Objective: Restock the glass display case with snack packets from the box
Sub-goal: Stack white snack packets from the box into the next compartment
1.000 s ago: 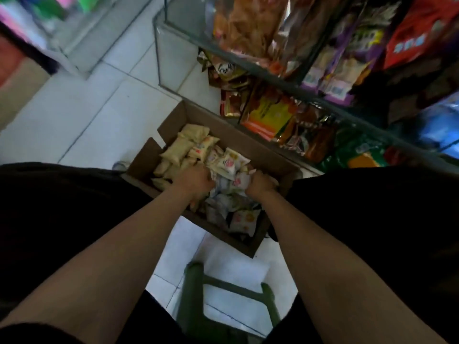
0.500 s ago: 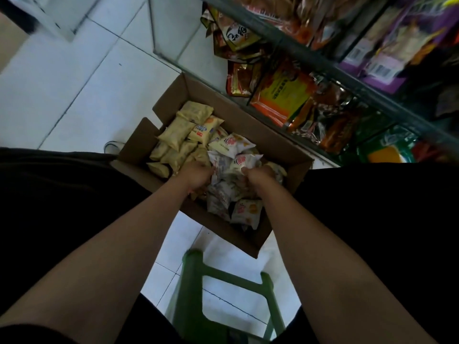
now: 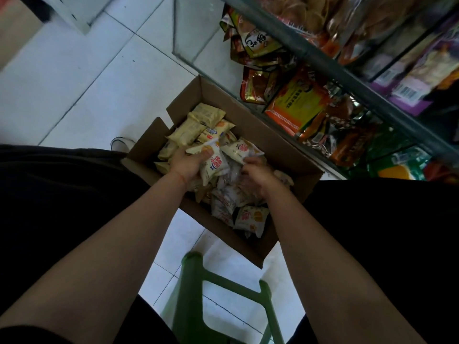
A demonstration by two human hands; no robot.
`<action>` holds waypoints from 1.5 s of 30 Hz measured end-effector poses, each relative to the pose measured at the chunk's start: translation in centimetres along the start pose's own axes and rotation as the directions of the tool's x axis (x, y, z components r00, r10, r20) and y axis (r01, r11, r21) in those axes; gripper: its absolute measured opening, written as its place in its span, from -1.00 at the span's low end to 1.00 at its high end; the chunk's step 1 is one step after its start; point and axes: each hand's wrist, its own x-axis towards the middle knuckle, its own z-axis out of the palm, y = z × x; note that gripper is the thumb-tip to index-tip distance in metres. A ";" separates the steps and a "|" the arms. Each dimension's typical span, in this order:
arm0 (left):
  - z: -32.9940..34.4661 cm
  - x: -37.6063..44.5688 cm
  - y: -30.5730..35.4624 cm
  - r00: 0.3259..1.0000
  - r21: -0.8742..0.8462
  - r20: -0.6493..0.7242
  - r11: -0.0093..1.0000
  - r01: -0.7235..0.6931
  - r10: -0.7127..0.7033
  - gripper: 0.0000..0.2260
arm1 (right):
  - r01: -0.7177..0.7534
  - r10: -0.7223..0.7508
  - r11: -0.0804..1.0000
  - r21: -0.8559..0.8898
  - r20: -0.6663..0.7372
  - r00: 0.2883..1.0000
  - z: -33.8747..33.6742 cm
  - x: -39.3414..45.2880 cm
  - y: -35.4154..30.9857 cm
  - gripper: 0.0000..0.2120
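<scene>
Cardboard box (image 3: 285, 155): nearly full. My left hand (image 3: 185, 165) grips white snack packets (image 3: 214, 165); right hand (image 3: 257, 173) grasps more. Glass display case (image 3: 320, 58): restocking mostly ahead.

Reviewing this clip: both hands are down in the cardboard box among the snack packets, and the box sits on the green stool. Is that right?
Not quite. The head view shows the box sitting on the white tiled floor, beside the display case; the green stool stands nearer the person, apart from it. Both the left hand and right hand are indeed in the box among the packets.
</scene>
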 end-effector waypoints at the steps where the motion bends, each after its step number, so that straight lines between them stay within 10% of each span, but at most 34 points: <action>1: -0.3 0.3 0.1 0.999 -0.001 -0.041 1.000 -0.019 0.019 -0.68 | 0.014 -0.012 0.999 0.052 -0.038 0.999 0.4 0.6 0.0 -0.61; 8: -1.4 2.4 0.0 0.998 -0.153 -0.019 0.987 0.050 -0.053 -0.31 | -0.011 0.021 0.976 0.219 -0.043 0.999 2.4 2.7 -1.8 -0.56; 14: -1.8 2.2 0.2 0.985 -0.215 0.015 0.962 0.169 -0.169 -0.36 | -0.002 0.049 0.986 0.164 -0.282 0.958 1.7 1.7 -2.6 -0.95; 21: -1.9 -2.3 3.3 0.999 -0.141 -0.015 0.990 0.032 -0.034 -0.49 | 0.295 -0.297 0.954 -0.049 -0.043 0.954 -0.2 -6.3 -7.7 -0.84; 27: -1.1 -11.0 10.9 0.958 -0.154 0.243 0.981 -0.120 0.155 -0.80 | 0.670 -0.630 0.665 -0.331 0.234 0.740 -0.7 -16.2 -13.7 -0.71; 31: -0.6 -16.8 14.9 0.899 -0.233 0.337 0.950 -0.209 0.281 -0.63 | 0.814 -0.758 0.464 -0.349 0.319 0.569 -1.5 -22.5 -16.2 -0.71; 45: -1.0 -20.7 14.4 0.910 -0.361 0.087 0.864 -0.351 0.406 -0.74 | 0.690 -0.912 0.046 -0.722 0.251 0.324 0.9 -25.7 -13.5 -0.44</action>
